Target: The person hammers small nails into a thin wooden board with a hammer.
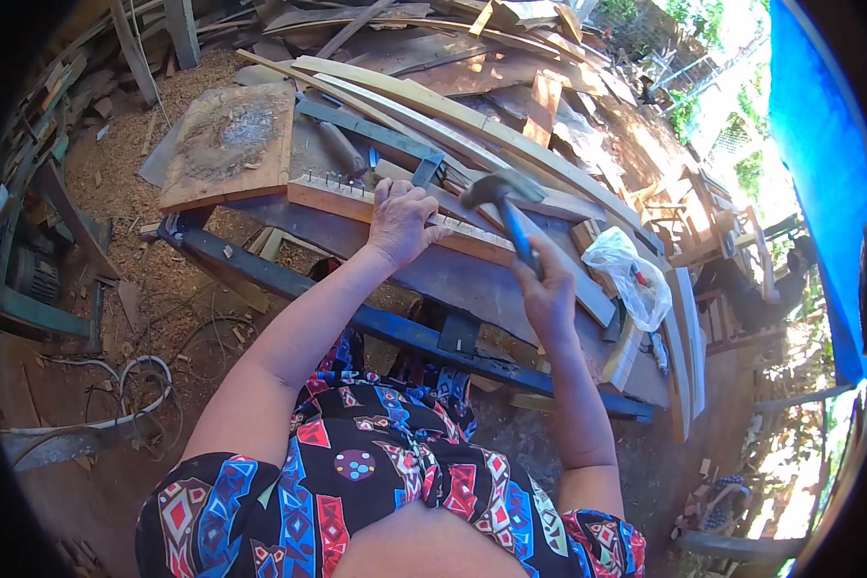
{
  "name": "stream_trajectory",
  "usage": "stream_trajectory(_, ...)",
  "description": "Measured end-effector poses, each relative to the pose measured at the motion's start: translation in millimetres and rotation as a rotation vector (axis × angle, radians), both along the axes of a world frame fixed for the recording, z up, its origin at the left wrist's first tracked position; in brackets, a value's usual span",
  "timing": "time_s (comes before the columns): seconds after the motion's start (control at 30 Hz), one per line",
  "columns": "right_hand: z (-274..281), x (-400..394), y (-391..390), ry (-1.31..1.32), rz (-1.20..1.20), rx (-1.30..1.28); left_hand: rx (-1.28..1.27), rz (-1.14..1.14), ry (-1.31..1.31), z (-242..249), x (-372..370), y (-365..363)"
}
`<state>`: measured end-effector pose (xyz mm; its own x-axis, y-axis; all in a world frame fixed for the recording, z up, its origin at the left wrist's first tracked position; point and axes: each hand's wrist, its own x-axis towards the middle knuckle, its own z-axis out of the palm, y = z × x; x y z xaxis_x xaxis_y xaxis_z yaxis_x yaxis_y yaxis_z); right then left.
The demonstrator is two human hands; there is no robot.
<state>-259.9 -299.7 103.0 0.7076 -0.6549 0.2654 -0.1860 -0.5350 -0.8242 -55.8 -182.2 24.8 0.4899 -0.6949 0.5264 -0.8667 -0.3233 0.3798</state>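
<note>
A long wooden strip (332, 201) lies across the workbench, with a row of several nails (331, 180) standing up along its left part. My left hand (403, 223) is closed over the strip just right of those nails, its fingers curled over the top and its thumb stretched to the right. Whether a nail is also between the fingers is hidden. In my right hand (549, 287) is a hammer (520, 231), gripped by its blue handle. Its metal head is raised over the right part of the strip, slightly blurred.
A square wooden board (231, 144) sits at the bench's left end. Long planks (453, 120) and a blue-grey metal bar (371, 131) lie behind the strip. A white plastic bag (631, 275) rests on wood to the right. A blue metal rail (414, 332) runs along the bench front.
</note>
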Motion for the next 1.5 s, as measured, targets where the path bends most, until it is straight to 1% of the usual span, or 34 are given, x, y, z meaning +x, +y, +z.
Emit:
stream_trajectory(0.07, -5.7, 1.0, -12.3, 0.243, 0.028, 0.0, 0.007, -0.009, 0.014, -2.1, -1.9, -1.1)
stream_trajectory(0.1, -3.4, 1.9, -16.1, 0.238, 0.033, -0.003, -0.018, -0.004, -0.002, -1.7, -1.0, -2.2)
stream_trajectory(0.17, -1.8, 1.4, -18.3, -0.008, 0.043, 0.101, -0.032, 0.005, -0.011, -4.6, 0.2, -0.6)
stream_trajectory(0.2, 12.1, 0.9, -9.2, -0.093, 0.027, 0.201, -0.03, 0.001, -0.015, -3.3, 0.6, -0.6)
stream_trajectory(0.23, 18.3, 0.8, -4.5, -0.089, 0.023, 0.207, -0.025, -0.008, -0.019, -3.6, -0.7, -0.3)
stream_trajectory(0.3, 26.5, 3.5, -0.7, -0.204, 0.013, 0.205, -0.01, -0.01, -0.014, -4.2, -1.0, -0.7)
stream_trajectory(0.37, 6.1, 4.9, -9.5, -0.248, 0.018, 0.19, -0.005, -0.007, -0.014, -3.0, 0.5, -2.2)
stream_trajectory(0.4, -10.5, 4.3, -21.5, -0.054, 0.06, 0.057, -0.002, -0.007, -0.008, -3.6, 1.0, -2.1)
stream_trajectory(0.43, -13.6, 5.3, -23.7, 0.142, 0.1, -0.075, 0.002, -0.008, 0.0, -3.8, 0.0, -1.4)
stream_trajectory(0.47, -15.6, 5.6, -24.4, 0.123, 0.081, 0.147, 0.003, -0.009, 0.0, -5.0, -1.4, -1.0)
stream_trajectory(0.57, -3.4, 7.9, -25.0, 0.062, 0.025, 0.154, 0.017, -0.006, 0.006, -3.6, -1.7, 0.9)
stream_trajectory(0.6, 4.8, 7.7, -21.6, -0.017, 0.039, 0.153, 0.022, -0.004, 0.001, -2.0, -1.6, 0.7)
stream_trajectory(0.63, 13.7, 7.5, -15.3, -0.016, 0.039, 0.158, 0.027, -0.005, -0.003, -1.1, -2.3, 0.7)
stream_trajectory(0.7, 26.2, 5.3, -3.9, -0.165, 0.015, 0.302, 0.047, -0.008, 0.003, 0.5, -3.1, 1.2)
stream_trajectory(0.77, 14.8, 1.3, -10.2, -0.136, 0.014, 0.278, 0.058, -0.007, 0.007, 0.5, -1.9, 0.1)
stream_trajectory(0.83, -2.2, 1.2, -18.0, 0.149, 0.082, -0.042, -0.001, -0.001, -0.014, -3.6, -1.3, -0.8)
stream_trajectory(0.87, -9.5, 2.3, -23.5, 0.178, 0.093, 0.046, -0.001, -0.003, -0.015, -5.5, -1.8, -1.1)
stream_trajectory(0.9, -3.4, 5.2, -23.2, 0.176, 0.095, 0.044, -0.011, 0.001, -0.021, -4.2, -1.7, -1.7)
stream_trajectory(1.0, 16.1, 5.4, -14.6, 0.135, 0.036, 0.124, 0.018, -0.002, -0.001, -2.4, -2.6, 0.8)
stream_trajectory(1.07, 24.8, 7.0, -7.1, -0.096, 0.026, 0.302, 0.046, -0.01, 0.016, -1.3, -3.3, 1.3)
stream_trajectory(1.1, 19.4, 6.6, -7.8, -0.1, 0.025, 0.301, 0.048, -0.009, 0.011, -1.4, -3.2, 1.0)
stream_trajectory(1.17, 2.1, 6.4, -12.3, -0.14, 0.063, 0.099, 0.043, -0.006, 0.002, -1.7, -1.5, 0.6)
stream_trajectory(1.2, 0.5, 6.0, -15.3, -0.14, 0.063, 0.094, 0.018, 0.001, -0.015, -2.5, -1.7, 0.6)
stream_trajectory(1.27, -1.2, 2.9, -20.9, 0.208, 0.088, 0.06, -0.006, 0.001, -0.033, -5.2, -2.7, -1.3)
stream_trajectory(1.3, 3.1, 3.3, -20.7, 0.206, 0.089, 0.059, 0.014, 0.0, -0.02, -3.7, -1.6, -1.6)
stream_trajectory(1.37, 10.9, 1.6, -16.4, 0.095, 0.037, 0.092, 0.04, 0.0, -0.002, -3.9, -1.4, 0.6)
stream_trajectory(1.4, 11.9, 3.1, -15.1, -0.035, 0.059, 0.159, 0.076, -0.007, 0.016, -0.3, -1.8, 1.3)
stream_trajectory(1.43, 15.5, 2.2, -12.6, -0.034, 0.058, 0.162, 0.112, -0.015, 0.033, 1.7, -2.4, 1.8)
stream_trajectory(1.5, 28.0, 2.9, -7.4, -0.122, 0.046, 0.225, 0.112, -0.024, 0.002, 1.3, -2.7, 3.1)
